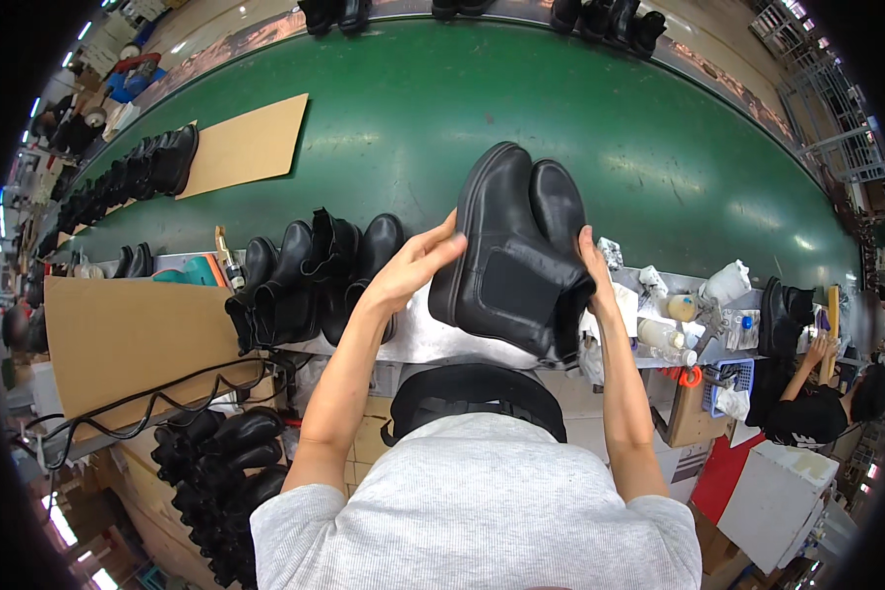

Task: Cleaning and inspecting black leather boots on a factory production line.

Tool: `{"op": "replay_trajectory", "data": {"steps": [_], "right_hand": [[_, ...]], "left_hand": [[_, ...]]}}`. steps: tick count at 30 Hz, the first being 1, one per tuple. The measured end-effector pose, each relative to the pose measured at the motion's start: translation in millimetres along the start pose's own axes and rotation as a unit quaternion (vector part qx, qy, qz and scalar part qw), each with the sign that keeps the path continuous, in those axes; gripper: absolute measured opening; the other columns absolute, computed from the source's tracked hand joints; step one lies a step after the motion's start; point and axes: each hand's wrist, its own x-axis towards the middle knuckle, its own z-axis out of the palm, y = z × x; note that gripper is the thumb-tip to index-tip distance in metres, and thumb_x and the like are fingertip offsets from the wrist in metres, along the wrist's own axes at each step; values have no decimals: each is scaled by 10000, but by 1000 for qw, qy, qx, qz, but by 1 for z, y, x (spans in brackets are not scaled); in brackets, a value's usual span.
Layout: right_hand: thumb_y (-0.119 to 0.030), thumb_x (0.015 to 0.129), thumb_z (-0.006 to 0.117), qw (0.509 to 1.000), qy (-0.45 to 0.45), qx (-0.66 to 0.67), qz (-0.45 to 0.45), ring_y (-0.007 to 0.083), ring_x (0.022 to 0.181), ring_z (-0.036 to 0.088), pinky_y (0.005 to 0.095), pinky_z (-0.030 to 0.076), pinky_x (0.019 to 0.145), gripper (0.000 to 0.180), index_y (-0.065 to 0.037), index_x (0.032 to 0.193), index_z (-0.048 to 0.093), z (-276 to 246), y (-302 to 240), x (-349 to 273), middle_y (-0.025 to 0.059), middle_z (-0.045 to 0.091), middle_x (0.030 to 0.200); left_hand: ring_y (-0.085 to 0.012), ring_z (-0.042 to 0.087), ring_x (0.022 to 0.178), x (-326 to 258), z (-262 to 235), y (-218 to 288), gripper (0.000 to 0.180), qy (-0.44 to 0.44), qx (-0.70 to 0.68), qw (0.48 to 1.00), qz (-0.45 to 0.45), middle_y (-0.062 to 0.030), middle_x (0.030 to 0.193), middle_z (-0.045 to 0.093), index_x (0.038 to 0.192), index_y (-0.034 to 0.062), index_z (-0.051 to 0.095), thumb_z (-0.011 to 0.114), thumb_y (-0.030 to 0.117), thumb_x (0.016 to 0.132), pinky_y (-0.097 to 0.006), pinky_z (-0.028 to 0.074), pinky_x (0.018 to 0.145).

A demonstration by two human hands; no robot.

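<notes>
A pair of black ankle boots (497, 211) with dark elastic side panels is held between my two hands, above the steel ledge (415, 329) at the table's front edge. The boots lean side by side with toes pointing away from me and open tops toward my right hand. My left hand (418, 264) presses on the left boot's sole side. On the other side, my right hand (596, 273) supports the right boot near its shaft; part of its fingers is hidden behind the boot.
Beyond lies a green work surface (403, 118). Several black boots (290, 305) stand left, beside a cardboard sheet (147, 334); more boots (221, 462) lie lower left. White bottles (661, 334) and rags (728, 282) are at right. A co-worker (806, 423) sits farther right.
</notes>
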Motion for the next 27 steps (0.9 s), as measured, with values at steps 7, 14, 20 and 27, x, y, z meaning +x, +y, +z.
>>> {"op": "replay_trajectory", "data": {"steps": [7,14,20,27], "right_hand": [[-427,938,486,877,-216,424,63,184,1115,559,360,435,957,482,-73,1265,495,34,-63,-35,70,581,1227],[-515,811,651,903,-123,384,149,160,847,609,339,491,745,398,-150,967,612,41,-63,-21,15,630,937],[-535,792,660,895,-119,398,161,155,798,617,327,501,715,401,-166,936,598,41,-58,-19,6,626,868],[-540,796,652,892,-110,405,166,147,773,618,317,506,698,399,-168,924,590,43,-56,-21,1,625,853]], "left_hand": [[-228,543,1101,29,14,-14,485,43,-511,851,-114,-103,1255,520,1248,126,453,668,301,850,-374,476,867],[-228,490,790,43,11,-38,314,94,-597,770,-204,-109,986,510,946,132,522,732,314,799,-280,442,547],[-226,478,790,46,10,-39,292,99,-610,756,-215,-124,1004,494,924,140,531,742,292,791,-278,433,542],[-226,481,800,45,12,-38,287,101,-612,752,-224,-131,1014,491,908,135,538,746,293,789,-277,434,546]]}}
